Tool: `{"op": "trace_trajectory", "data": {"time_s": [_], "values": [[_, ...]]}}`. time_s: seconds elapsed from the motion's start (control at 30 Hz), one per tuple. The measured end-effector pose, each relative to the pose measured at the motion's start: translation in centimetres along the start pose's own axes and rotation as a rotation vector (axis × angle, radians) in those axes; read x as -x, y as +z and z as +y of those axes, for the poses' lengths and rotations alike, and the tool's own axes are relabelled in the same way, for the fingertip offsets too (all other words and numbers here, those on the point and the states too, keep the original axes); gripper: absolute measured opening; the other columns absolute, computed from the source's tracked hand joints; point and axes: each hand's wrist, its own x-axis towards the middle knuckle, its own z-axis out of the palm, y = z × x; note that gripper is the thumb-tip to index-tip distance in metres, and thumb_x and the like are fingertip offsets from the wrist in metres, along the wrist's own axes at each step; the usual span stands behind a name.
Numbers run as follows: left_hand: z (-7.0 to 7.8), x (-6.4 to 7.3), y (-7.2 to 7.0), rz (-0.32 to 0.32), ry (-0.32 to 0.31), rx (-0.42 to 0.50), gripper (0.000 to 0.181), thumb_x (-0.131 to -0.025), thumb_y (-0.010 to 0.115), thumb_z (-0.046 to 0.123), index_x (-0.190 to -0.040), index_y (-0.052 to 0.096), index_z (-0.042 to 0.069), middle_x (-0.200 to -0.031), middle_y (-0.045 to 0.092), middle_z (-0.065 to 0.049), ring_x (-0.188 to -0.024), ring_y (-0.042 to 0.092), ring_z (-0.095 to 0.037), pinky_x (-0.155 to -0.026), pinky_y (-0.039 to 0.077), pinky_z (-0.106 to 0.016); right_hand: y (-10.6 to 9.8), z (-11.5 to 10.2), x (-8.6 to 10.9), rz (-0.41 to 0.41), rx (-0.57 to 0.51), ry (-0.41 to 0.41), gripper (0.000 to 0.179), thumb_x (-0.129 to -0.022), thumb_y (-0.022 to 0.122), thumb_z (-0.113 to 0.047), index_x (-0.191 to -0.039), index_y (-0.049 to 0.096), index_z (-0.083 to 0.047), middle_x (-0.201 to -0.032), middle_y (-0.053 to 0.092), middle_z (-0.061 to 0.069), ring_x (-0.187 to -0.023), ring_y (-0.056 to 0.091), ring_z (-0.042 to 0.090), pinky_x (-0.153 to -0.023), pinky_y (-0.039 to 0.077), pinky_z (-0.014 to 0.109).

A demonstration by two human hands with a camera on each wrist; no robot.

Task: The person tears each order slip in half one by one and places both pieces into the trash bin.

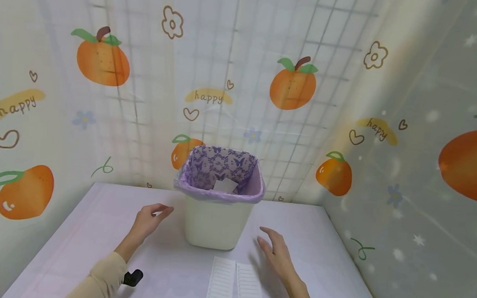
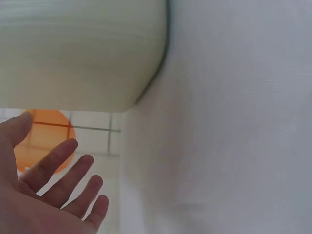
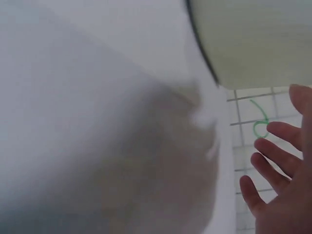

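Bin [image 1: 217, 224] w/ purple liner [image 1: 222, 161] upright on table [image 1: 314, 245], btwn L hand [image 1: 148, 221] & R hand [image 1: 278, 254]. Both grips wide, fingers loosely spread, apart fr. bin. White paper [image 1: 226, 186] inside; 2 printed sheets [image 1: 220, 281] in front.

The bottom edge of the head view cut the 2 printed papers [image 1: 220, 281], and their print was too small for reading. The front of the bin [image 1: 217, 223] hid part of the white paper [image 1: 226, 186] inside. In the 2 wrist views, the bin, the left hand [image 2: 34, 204] and the right hand [image 3: 288, 201] were cut off.
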Motion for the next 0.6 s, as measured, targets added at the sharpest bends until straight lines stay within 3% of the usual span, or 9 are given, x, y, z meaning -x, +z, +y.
{"op": "trace_trajectory", "data": {"time_s": [0.27, 0.43, 0.6], "values": [[-2.6, 1.6, 1.3, -0.053, -0.061, 0.035, 0.052, -0.099, 0.068, 0.055, -0.126, 0.076, 0.011, -0.138, 0.070, -0.014, -0.140, 0.055, -0.042, -0.116, 0.041, -0.060, 1.1, 1.2, 2.0, -0.046, -0.003, 0.056, 0.039, -0.107, 0.061, -0.020, -0.138, 0.062, 0.002, -0.141, 0.062, 0.025, -0.137, 0.051, 0.050, -0.114, 0.035, 0.069], [-3.3, 2.8, 2.0, -0.083, -0.109, 0.118, 0.062, -0.100, 0.062, 0.061, -0.135, 0.070, 0.010, -0.139, 0.070, -0.010, -0.138, 0.058, -0.036, -0.115, 0.043, -0.057, 0.9, 1.9, 3.2, -0.079, 0.000, 0.164, 0.043, -0.109, 0.058, -0.030, -0.142, 0.061, -0.004, -0.151, 0.056, 0.022, -0.145, 0.044, 0.048, -0.119, 0.028, 0.069], [-4.6, 3.7, 2.2, -0.032, -0.093, 0.109, 0.059, -0.101, 0.064, 0.057, -0.136, 0.069, 0.010, -0.147, 0.063, -0.015, -0.144, 0.051, -0.039, -0.117, 0.041, -0.059, 1.6, 2.4, 3.8, -0.076, -0.010, 0.205, 0.041, -0.109, 0.057, -0.033, -0.142, 0.063, -0.008, -0.153, 0.055, 0.018, -0.147, 0.042, 0.045, -0.120, 0.027, 0.069]]}}
